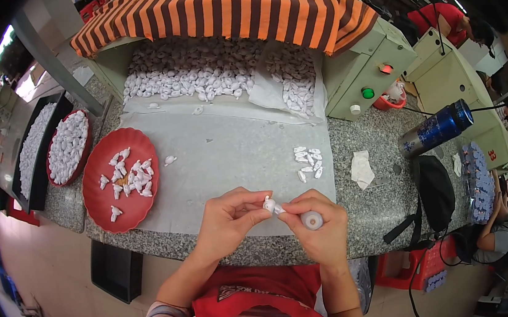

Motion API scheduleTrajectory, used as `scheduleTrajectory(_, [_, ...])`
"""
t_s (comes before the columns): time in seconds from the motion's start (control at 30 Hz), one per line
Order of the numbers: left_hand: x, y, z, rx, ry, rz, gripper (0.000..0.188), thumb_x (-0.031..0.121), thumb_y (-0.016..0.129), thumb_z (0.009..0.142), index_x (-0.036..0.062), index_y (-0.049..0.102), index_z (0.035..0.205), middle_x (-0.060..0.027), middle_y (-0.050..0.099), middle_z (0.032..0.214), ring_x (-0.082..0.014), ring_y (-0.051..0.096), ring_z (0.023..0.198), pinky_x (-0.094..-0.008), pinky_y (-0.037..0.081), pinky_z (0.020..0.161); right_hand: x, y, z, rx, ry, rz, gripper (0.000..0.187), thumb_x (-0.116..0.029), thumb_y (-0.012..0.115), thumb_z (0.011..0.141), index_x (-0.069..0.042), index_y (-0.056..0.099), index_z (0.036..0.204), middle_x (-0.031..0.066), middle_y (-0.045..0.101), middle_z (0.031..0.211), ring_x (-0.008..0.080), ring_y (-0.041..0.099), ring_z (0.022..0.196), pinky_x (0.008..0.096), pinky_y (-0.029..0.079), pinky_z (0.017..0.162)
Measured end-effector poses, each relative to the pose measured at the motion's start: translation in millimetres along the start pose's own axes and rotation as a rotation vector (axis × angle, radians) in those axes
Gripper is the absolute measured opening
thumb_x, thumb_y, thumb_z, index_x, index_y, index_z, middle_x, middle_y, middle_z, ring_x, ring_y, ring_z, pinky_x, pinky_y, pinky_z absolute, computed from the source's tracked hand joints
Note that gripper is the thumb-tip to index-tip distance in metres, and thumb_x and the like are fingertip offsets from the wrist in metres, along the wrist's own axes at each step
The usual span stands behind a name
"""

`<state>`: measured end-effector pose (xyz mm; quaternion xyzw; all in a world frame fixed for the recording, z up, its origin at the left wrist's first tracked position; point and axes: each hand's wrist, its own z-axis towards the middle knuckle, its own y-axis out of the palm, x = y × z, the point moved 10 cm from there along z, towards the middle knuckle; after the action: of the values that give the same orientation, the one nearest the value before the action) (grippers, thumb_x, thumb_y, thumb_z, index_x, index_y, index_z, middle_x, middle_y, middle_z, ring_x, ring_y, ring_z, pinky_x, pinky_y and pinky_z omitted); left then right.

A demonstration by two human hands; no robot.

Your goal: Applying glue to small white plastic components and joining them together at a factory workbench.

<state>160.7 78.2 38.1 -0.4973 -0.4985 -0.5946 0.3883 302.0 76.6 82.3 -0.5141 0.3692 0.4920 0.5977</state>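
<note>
Near the front edge of the worktop, my left hand (229, 218) pinches a small white figurine (268, 204) between thumb and fingertips. My right hand (322, 228) is closed round a small white squeeze bottle (312, 220), whose round end shows between the fingers. The bottle's pale tip meets the figurine or lies right beside it; I cannot tell which. Left of my hands, a red scalloped plate (94, 197) carries several white figurines (138, 178). Several small white pieces (309, 162) lie in short rows on the white sheet (228, 149), beyond my right hand.
A pale green box-shaped machine (369, 72), draped with striped cloth (219, 7), covers heaped white pieces (195, 72). A red bowl (68, 147) and black tray (27, 176) of white pieces stand left. At right are a blue tumbler (436, 129), black pouch (436, 192) and crumpled tissue (362, 170).
</note>
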Motion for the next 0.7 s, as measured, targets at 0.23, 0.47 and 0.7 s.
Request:
scheduleTrajectory(0.23, [-66.2, -14.4, 6.5, 0.105, -0.453, -0.424, 0.025, 0.006, 0.06, 0.081, -0.0032, 0.057, 0.104, -0.0114, 0.063, 0.093, -0.018, 0.063, 0.079, -0.0221, 0.051, 0.068, 38.4, 25.7, 46.0, -0.341, 0.276, -0.121, 0.012, -0.006, 0.071, 0.067, 0.002, 0.066, 0.075, 0.004, 0.06, 0.063, 0.0075, 0.052, 0.059, 0.023, 0.041, 0.053])
scheduleTrajectory(0.47, [-79.0, -16.9, 7.7, 0.13, -0.53, -0.635, 0.024, 0.008, 0.059, 0.082, -0.0043, 0.057, 0.102, -0.0115, 0.062, 0.091, -0.0202, 0.063, 0.08, -0.0223, 0.053, 0.069, 47.5, 39.3, 62.3, -0.439, 0.265, -0.144, 0.014, -0.011, 0.068, 0.065, -0.001, 0.066, 0.074, 0.0096, 0.059, 0.059, 0.0133, 0.055, 0.056, 0.0271, 0.043, 0.053])
scheduleTrajectory(0.7, [-77.7, -25.2, 7.8, 0.176, -0.493, -0.597, 0.025, 0.008, 0.059, 0.082, -0.0048, 0.056, 0.103, -0.0121, 0.062, 0.092, -0.0208, 0.063, 0.081, -0.0228, 0.053, 0.069, 54.3, 44.8, 59.2, -0.415, 0.273, -0.087, 0.011, -0.005, 0.07, 0.067, 0.001, 0.066, 0.076, 0.0026, 0.058, 0.059, 0.0073, 0.051, 0.054, 0.0224, 0.04, 0.05])
